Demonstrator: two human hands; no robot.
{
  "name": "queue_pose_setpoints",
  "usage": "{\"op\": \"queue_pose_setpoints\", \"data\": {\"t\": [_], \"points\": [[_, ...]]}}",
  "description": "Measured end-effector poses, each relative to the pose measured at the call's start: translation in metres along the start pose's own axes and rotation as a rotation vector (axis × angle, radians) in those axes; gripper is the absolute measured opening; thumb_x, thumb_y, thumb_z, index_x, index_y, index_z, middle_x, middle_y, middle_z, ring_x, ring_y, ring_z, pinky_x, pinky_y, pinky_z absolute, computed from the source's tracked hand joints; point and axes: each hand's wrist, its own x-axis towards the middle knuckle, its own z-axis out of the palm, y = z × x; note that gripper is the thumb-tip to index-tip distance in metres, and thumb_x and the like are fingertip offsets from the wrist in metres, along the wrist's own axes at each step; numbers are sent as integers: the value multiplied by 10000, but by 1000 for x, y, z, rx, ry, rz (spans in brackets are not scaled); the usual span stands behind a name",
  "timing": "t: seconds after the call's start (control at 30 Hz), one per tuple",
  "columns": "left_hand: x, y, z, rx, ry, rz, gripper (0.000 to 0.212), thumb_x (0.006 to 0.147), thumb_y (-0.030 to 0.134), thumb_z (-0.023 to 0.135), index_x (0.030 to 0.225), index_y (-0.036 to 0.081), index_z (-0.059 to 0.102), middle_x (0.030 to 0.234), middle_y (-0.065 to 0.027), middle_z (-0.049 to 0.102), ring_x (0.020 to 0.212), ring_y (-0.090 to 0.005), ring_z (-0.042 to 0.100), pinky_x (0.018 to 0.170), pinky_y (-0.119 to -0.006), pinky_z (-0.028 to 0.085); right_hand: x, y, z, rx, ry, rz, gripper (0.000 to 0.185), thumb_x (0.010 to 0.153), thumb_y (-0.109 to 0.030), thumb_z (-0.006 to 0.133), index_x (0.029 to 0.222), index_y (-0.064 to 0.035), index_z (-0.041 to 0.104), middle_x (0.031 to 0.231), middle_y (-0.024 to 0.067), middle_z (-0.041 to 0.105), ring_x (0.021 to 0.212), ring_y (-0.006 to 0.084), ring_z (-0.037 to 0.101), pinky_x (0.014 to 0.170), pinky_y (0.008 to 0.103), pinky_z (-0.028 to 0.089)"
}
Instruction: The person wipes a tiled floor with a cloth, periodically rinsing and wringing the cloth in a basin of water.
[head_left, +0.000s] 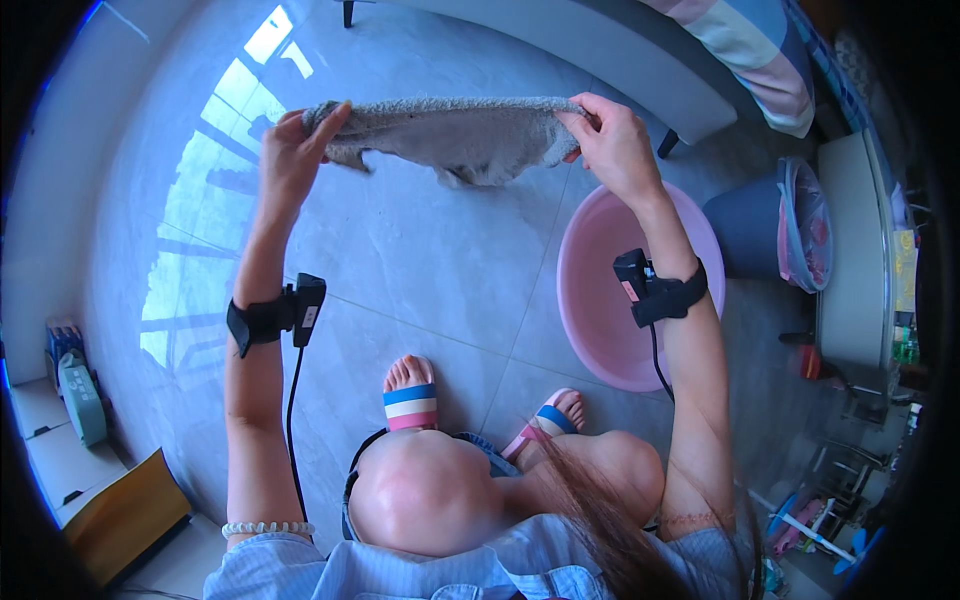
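Observation:
A grey terry cloth (457, 139) is stretched sideways above the tiled floor, its upper edge pulled nearly straight and its lower edge hanging in loose, uneven folds. My left hand (296, 146) pinches its left corner between thumb and fingers. At the opposite corner, my right hand (611, 139) grips the cloth the same way. A pink plastic basin (592, 300) stands on the floor below my right forearm, which hides part of it. Each forearm wears a strapped black device with a cable.
Right of the basin stands a dark waste bin (750, 225) with a plastic liner, beside a pale cabinet (855, 255). A bed or sofa base (600, 60) on dark legs spans the top. Boxes (75, 480) and a teal pouch (81, 397) lie at lower left. My slippered feet (409, 394) rest on the floor.

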Motion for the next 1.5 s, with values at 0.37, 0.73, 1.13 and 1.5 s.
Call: {"op": "queue_pose_setpoints", "data": {"t": [0.37, 0.73, 1.13, 1.5], "points": [[-9, 24, -55, -301, -36, 259, 288, 901, 301, 574, 1033, 57, 653, 889, -23, 613, 652, -79, 532, 493, -210, 386, -11, -44, -41, 88, 25, -91, 187, 853, -174, 619, 865, 11, 647, 570, -43, 513, 502, 22, 436, 464, 204, 356], [30, -60, 20, -98, -144, -71, 399, 804, 421, 672, 883, 30, 689, 725, -23, 632, 580, -90, 500, 513, -225, 398, 27, 68, 28, -179, -13, -18, 289, 716, -266, 715, 828, -13, 631, 687, 130, 622, 650, 228, 614, 618, 335, 468], [-47, -122, 55, 493, -443, -44, 388, 833, 285, 632, 1188, 135, 583, 1366, -164, 411, 1249, -368, 387, 1005, -484, 344, -60, 99, 147, -431, -566, 136, 531, 874, -236, 549, 1351, -85, 371, 1429, 202, 267, 1305, 410, 266, 1070, 498, 236], [72, -224, 37, 944, -448, -382, 1011, 639, 346, 802, 1439, 228, 196, 1431, -289, 193, 1318, -507, 133, 968, -720, 143, -44, 118, 247, -590, -562, -56, 567, 881, -393, 516, 1398, -357, 287, 1513, 70, 51, 1357, 441, -21, 974, 733, 26]]}}
